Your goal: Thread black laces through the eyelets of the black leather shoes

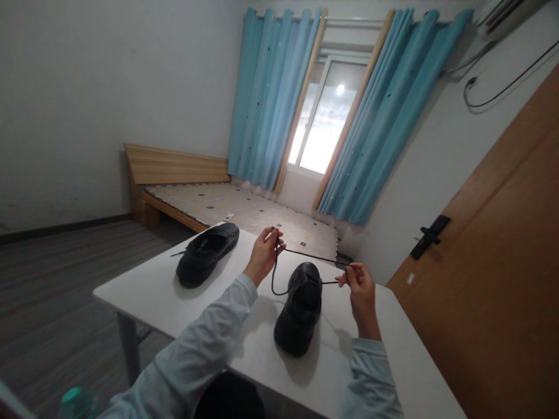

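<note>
Both hands, left hand (264,254) and right hand (360,291), apparently pinch a black shoelace (305,254) taut above the shoe (300,314) between them.

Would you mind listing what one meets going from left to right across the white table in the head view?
On the table: left shoe → left hand pinching the shoelace → right shoe, lace running to it → right hand pinching the lace's other end.

Left hand (263,255) and right hand (360,291) stretch a black lace (308,255) above the near shoe (300,314).
</note>
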`<state>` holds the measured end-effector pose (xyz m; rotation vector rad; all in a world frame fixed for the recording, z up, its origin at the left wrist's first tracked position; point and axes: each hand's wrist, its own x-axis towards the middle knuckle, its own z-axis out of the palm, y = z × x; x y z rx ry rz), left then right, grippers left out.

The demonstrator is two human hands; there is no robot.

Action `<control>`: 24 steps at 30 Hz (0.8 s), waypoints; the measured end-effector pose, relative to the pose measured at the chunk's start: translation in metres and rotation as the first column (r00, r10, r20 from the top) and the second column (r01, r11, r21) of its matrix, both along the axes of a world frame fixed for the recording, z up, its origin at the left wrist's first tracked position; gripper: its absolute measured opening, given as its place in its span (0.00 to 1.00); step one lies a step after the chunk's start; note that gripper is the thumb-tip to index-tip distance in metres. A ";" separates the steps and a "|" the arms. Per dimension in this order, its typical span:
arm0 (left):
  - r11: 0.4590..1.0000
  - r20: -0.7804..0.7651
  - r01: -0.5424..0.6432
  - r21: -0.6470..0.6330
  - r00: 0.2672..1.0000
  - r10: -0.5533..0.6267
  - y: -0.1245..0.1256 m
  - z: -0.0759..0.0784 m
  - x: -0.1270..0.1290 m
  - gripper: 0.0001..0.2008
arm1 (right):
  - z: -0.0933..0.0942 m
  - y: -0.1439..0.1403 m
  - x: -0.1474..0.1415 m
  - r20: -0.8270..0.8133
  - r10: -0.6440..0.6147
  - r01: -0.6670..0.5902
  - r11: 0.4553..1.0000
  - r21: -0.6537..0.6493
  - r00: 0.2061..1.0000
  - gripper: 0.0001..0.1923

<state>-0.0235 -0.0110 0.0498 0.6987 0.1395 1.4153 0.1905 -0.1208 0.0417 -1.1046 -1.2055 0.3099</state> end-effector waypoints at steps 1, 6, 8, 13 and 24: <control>1.000 0.001 -0.004 -0.003 1.000 0.004 0.000 0.000 0.000 0.16 | 0.000 0.000 0.000 0.021 -0.054 0.054 0.998 0.015 0.998 0.12; 0.998 0.015 -0.043 -0.033 0.999 0.044 0.005 0.002 -0.005 0.16 | -0.001 0.000 -0.002 0.088 -0.189 0.185 0.981 0.054 0.978 0.13; 0.997 0.027 -0.067 -0.039 0.997 0.068 0.009 0.003 -0.008 0.16 | -0.003 0.002 -0.003 0.104 -0.148 0.145 0.989 0.030 0.984 0.13; 0.985 0.035 -0.166 -0.047 0.985 0.167 0.021 0.002 -0.017 0.18 | -0.013 0.009 -0.005 0.234 0.095 -0.060 0.986 -0.154 0.968 0.22; 0.957 -0.354 -0.211 0.200 0.895 0.271 0.038 0.044 -0.031 0.16 | -0.032 0.013 -0.005 0.183 0.297 -0.190 0.874 -0.447 0.937 0.39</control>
